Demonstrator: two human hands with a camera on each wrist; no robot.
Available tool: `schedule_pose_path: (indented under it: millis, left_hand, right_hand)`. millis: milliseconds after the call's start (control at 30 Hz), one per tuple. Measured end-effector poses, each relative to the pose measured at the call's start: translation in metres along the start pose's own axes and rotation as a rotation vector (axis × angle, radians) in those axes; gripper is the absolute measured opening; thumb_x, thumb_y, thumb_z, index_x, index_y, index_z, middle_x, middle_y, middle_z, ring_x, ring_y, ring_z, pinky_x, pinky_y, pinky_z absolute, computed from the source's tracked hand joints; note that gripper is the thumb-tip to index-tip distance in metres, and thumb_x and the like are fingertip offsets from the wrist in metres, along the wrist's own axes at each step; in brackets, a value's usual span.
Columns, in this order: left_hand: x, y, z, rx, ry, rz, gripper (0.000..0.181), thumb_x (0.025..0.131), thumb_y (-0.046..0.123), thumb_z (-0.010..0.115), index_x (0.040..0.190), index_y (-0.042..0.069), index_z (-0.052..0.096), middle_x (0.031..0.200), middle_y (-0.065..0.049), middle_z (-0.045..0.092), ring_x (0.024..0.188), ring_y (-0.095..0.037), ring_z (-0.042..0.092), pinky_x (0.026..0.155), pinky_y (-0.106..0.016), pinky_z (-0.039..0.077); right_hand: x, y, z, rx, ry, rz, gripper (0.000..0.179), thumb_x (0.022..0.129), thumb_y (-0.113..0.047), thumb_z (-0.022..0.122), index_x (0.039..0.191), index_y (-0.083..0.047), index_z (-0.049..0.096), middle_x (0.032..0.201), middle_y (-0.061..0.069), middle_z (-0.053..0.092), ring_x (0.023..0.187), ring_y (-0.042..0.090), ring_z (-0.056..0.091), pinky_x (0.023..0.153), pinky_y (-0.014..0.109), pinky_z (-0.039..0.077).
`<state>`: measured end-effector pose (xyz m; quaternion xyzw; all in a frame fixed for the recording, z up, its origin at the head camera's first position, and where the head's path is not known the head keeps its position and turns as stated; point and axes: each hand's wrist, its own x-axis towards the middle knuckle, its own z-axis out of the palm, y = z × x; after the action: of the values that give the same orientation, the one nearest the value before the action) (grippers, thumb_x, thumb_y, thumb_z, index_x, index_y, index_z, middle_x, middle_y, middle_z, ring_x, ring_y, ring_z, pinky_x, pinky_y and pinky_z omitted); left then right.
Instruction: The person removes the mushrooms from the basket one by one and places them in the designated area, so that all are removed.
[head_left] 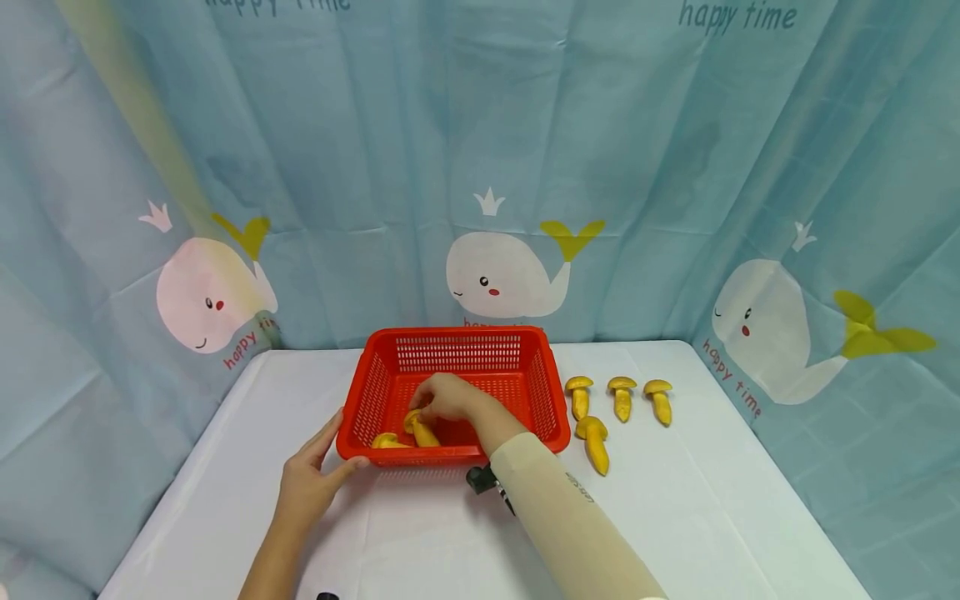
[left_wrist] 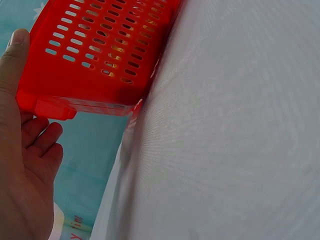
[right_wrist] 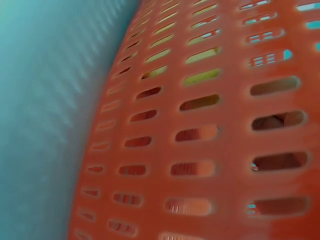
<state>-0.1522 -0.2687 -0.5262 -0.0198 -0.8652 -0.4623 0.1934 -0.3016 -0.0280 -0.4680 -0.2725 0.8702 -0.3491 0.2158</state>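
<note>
Inside a red plastic basket [head_left: 468, 335], my right hand [head_left: 447, 397] pinches a yellow mushroom [head_left: 424, 434] near its cap. Another yellow mushroom [head_left: 387, 441] lies beside it in the basket's front left corner, partly hidden by the front rim. My left hand [head_left: 306, 486] holds the outside of that corner, thumb along the front and fingers at the left side. Seen from the left wrist, the hand [left_wrist: 22, 165] has its thumb on the slotted basket wall [left_wrist: 95, 45] and its lower fingers bent beneath the rim. The right wrist view shows mostly the slotted wall [right_wrist: 160, 185], which hides most of my right hand.
Right of the basket, several yellow mushrooms lie on the white table [head_left: 697, 517], the nearest mushroom [head_left: 595, 446] in front of a row. A dark device [head_left: 481, 478] shows by the right sleeve [head_left: 570, 521]. Behind hangs a blue whale-print curtain [head_left: 360, 275].
</note>
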Motion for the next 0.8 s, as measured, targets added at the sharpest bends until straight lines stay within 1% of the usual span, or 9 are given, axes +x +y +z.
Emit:
schedule_pose_path:
  millis: [100, 233, 333, 467, 633, 800]
  left_hand:
    - [0.001, 0.0, 0.0, 0.001, 0.006, 0.009, 0.086, 0.081, 0.028, 0.088, 0.155, 0.025, 0.046, 0.156, 0.005, 0.049, 0.138, 0.014, 0.038, 0.1, -0.002, 0.033]
    - [0.001, 0.001, 0.0, -0.016, 0.002, 0.016, 0.085, 0.081, 0.025, 0.088, 0.155, 0.022, 0.046, 0.156, 0.002, 0.05, 0.137, 0.016, 0.037, 0.099, -0.002, 0.033]
    - [0.001, 0.003, 0.0, -0.033, -0.001, 0.017, 0.086, 0.08, 0.021, 0.088, 0.155, 0.024, 0.046, 0.156, 0.002, 0.049, 0.136, 0.017, 0.037, 0.1, -0.001, 0.033]
    - [0.001, 0.003, 0.0, -0.027, 0.003, 0.022, 0.086, 0.08, 0.019, 0.088, 0.155, 0.025, 0.047, 0.156, 0.0, 0.05, 0.136, 0.017, 0.037, 0.099, -0.001, 0.033]
    - [0.001, 0.003, 0.0, -0.025, -0.003, 0.024, 0.085, 0.081, 0.021, 0.088, 0.155, 0.024, 0.046, 0.156, 0.001, 0.05, 0.136, 0.018, 0.036, 0.1, -0.001, 0.033]
    - [0.001, 0.004, 0.0, -0.035, 0.001, 0.023, 0.085, 0.08, 0.022, 0.088, 0.155, 0.025, 0.047, 0.156, 0.002, 0.05, 0.14, 0.008, 0.041, 0.1, -0.001, 0.033]
  right_hand:
    - [0.001, -0.001, -0.002, 0.013, 0.027, -0.013, 0.013, 0.094, -0.011, 0.074, 0.103, -0.018, 0.079, 0.093, -0.006, 0.071, 0.086, 0.014, 0.065, 0.08, 0.025, 0.058]
    - [0.003, -0.004, -0.005, 0.006, 0.068, -0.03, 0.012, 0.095, -0.012, 0.074, 0.104, -0.018, 0.079, 0.095, -0.007, 0.071, 0.086, 0.012, 0.065, 0.078, 0.024, 0.058]
    - [0.003, -0.009, -0.007, -0.011, 0.101, -0.047, 0.012, 0.095, -0.014, 0.074, 0.105, -0.019, 0.078, 0.096, -0.008, 0.071, 0.086, 0.012, 0.064, 0.077, 0.022, 0.058]
    - [0.0, -0.017, -0.01, -0.023, 0.139, -0.076, 0.011, 0.096, -0.017, 0.073, 0.106, -0.019, 0.078, 0.097, -0.009, 0.071, 0.087, 0.011, 0.063, 0.075, 0.02, 0.057]
    - [-0.006, -0.024, -0.014, -0.036, 0.189, -0.126, 0.013, 0.096, -0.02, 0.074, 0.108, -0.022, 0.078, 0.1, -0.013, 0.071, 0.091, 0.008, 0.062, 0.075, 0.019, 0.056]
    - [-0.014, -0.031, -0.021, -0.02, 0.225, -0.202, 0.014, 0.096, -0.02, 0.075, 0.109, -0.022, 0.078, 0.099, -0.015, 0.071, 0.093, 0.008, 0.062, 0.076, 0.019, 0.056]
